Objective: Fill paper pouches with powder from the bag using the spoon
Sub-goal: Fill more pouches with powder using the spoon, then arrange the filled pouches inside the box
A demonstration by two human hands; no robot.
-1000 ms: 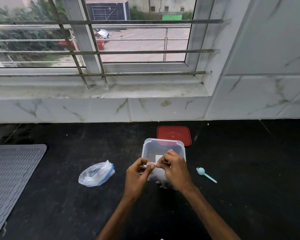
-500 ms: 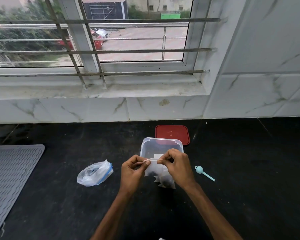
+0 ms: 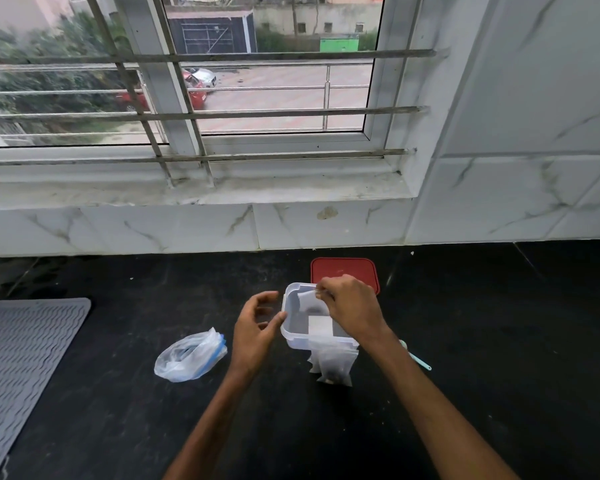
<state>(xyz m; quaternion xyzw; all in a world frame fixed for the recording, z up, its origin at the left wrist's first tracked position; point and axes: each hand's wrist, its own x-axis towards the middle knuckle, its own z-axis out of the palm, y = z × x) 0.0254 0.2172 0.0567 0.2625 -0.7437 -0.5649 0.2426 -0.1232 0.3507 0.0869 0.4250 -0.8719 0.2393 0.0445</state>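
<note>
Small white paper pouch (image 3: 307, 299) is pinched at its top edge between thumb and fingertips (image 3: 326, 287) of the right hand (image 3: 352, 308), remaining fingers curled in. The pouch is held hanging above the far-left part of the clear rectangular plastic container (image 3: 291, 336), lid off. Left hand (image 3: 257, 327) is seen at 9 o'clock of the container, fingers loosely half-curled and apart, nothing held; its thumb tip is right at the container's left wall, and contact cannot be told. A second flat white paper pouch (image 3: 319, 325) is seen lying on the container floor, near its front wall. A bunch of small translucent packets (image 3: 333, 365) is stood against the container's near wall at 6 o'clock, with something dark visible low inside them. Crumpled clear plastic bag with a blue zip strip (image 3: 191, 355) is laid at 8 o'clock of the container, just beyond the left wrist; its powder cannot be made out. Pale blue plastic spoon (image 3: 420, 361) is laid at 4 o'clock, its bowl end hidden by the right forearm. Red square lid (image 3: 343, 268) is laid flat at 12 o'clock, touching or just behind the container. All is set on a black stone countertop (image 3: 499, 341). Grey ribbed rubber mat (image 3: 21, 358) is laid far out at 9 o'clock. White marble-look tiled wall (image 3: 326, 230) and barred window (image 3: 274, 98) are seen at 12 o'clock.
</note>
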